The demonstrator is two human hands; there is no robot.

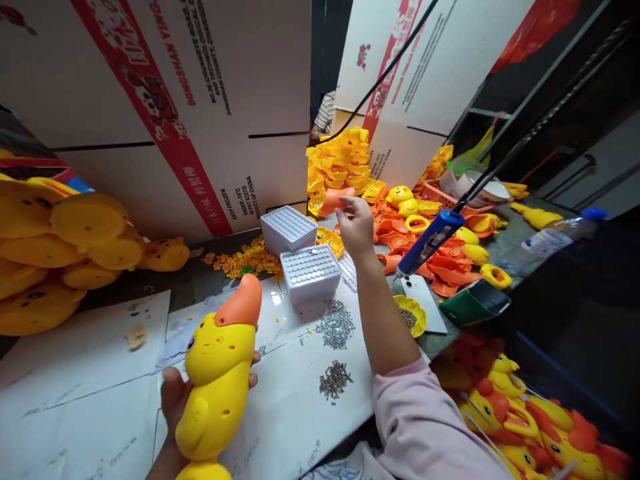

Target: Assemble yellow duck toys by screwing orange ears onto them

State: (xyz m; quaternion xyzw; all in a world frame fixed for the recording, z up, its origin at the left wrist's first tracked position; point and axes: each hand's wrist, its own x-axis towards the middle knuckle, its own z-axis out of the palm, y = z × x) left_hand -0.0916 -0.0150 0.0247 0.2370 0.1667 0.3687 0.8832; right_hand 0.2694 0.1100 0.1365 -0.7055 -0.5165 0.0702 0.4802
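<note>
My left hand (175, 400) is wrapped round a yellow toy duck (220, 380) with an orange bill piece on its head. The duck is upright and slightly tilted, with small holes in its side. My right hand (356, 225) reaches forward over the pile of parts. Its fingers are bent and apart, beside an orange plastic part (336, 200); no firm hold on that part shows. Below the reaching arm, two white boxes (311, 273) with rows of round tops stand on the bench.
Silver screws (336, 325) and darker screws (335, 381) lie heaped on the white board. A blue electric screwdriver (431, 243) hangs right of my arm, above a phone (423, 300). Yellow duck parts (65, 240) are piled left; assembled ducks (530, 420) fill the lower right. Cardboard (175, 100) stands behind.
</note>
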